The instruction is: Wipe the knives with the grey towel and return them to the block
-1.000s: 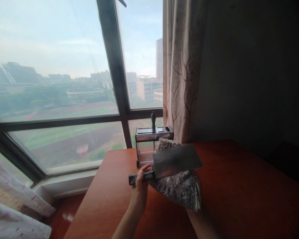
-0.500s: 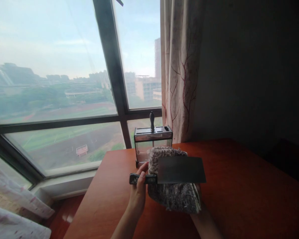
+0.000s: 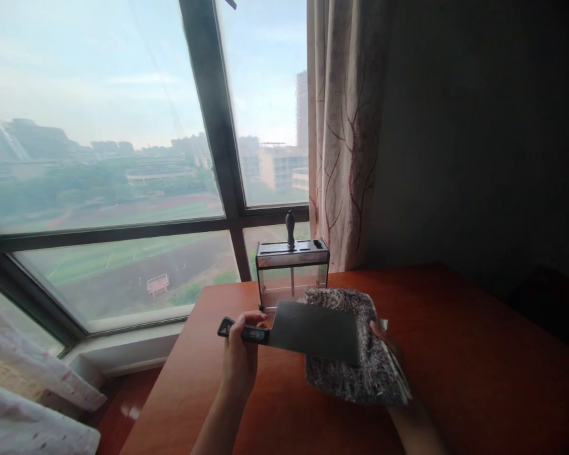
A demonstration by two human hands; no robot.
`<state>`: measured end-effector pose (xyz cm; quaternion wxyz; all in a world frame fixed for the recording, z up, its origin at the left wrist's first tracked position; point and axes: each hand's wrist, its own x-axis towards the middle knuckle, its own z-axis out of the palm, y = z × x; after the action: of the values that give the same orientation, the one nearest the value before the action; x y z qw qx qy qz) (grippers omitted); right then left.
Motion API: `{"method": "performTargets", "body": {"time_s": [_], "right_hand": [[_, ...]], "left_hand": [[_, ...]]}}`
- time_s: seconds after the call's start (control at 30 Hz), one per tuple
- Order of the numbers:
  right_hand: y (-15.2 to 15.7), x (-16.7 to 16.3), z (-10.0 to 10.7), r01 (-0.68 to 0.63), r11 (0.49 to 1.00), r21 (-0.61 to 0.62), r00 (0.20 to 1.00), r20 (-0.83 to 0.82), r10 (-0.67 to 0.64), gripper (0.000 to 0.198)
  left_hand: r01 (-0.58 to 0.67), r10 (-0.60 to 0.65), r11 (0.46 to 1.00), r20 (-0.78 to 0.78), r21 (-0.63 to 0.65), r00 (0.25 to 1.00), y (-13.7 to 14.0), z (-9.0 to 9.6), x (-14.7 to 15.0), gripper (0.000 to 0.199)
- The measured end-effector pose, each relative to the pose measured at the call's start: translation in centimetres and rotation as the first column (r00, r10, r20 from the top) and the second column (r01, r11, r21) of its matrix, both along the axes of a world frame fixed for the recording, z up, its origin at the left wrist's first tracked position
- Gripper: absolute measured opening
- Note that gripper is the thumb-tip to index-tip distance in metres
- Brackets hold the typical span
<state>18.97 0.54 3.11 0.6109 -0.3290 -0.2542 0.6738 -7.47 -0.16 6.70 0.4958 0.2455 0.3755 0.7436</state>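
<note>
Cleaver [image 3: 296, 330] is held above the wooden table [image 3: 455, 354], handle to the left, blade extending right and tilted slightly downward. Left hand [image 3: 241, 344]: closed around the black handle. Right hand [image 3: 389, 340]: gripping the shaggy grey cloth [image 3: 377, 379] at its right edge, fingers mostly hidden. Blade end overlaps the cloth; contact cannot be confirmed. Clear-sided knife block [image 3: 293, 254] stands beyond, holding one black-handled tool [image 3: 290, 229] upright.
</note>
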Motion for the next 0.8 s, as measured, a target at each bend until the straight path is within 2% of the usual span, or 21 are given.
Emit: {"method": "performTargets", "body": {"time_s": [0.13,0.27,0.5,0.67,0.8], "right_hand": [[-1.0,-0.5,0.2,-0.268,0.96,-0.079,0.963,-0.062,0.263,0.035],[-1.2,-0.8,0.7,-0.359,0.928,-0.095,0.933,-0.066,0.354,0.032],[-1.2,-1.2,0.6,-0.383,0.914,-0.134,0.923,-0.082,0.375,0.028],[-1.6,-1.6,0.5,-0.329,0.934,-0.136,0.942,-0.118,0.315,0.028],[-1.2,-1.4,-0.3,-0.282,0.95,-0.137,0.959,-0.083,0.273,0.028]], "left_hand": [[0.006,-0.006,1.0,-0.023,-0.002,1.0,0.1,-0.2,-0.1,0.023],[0.013,-0.013,1.0,-0.008,-0.022,1.0,0.2,-0.2,-0.3,0.021],[-0.003,0.001,1.0,-0.065,-0.025,0.998,0.1,0.0,-0.3,0.023],[-0.003,0.001,0.999,-0.067,-0.036,0.998,0.1,0.0,-0.2,0.03],[0.059,-0.062,0.996,-0.05,-0.06,0.997,0.1,0.0,0.0,0.033]]}}
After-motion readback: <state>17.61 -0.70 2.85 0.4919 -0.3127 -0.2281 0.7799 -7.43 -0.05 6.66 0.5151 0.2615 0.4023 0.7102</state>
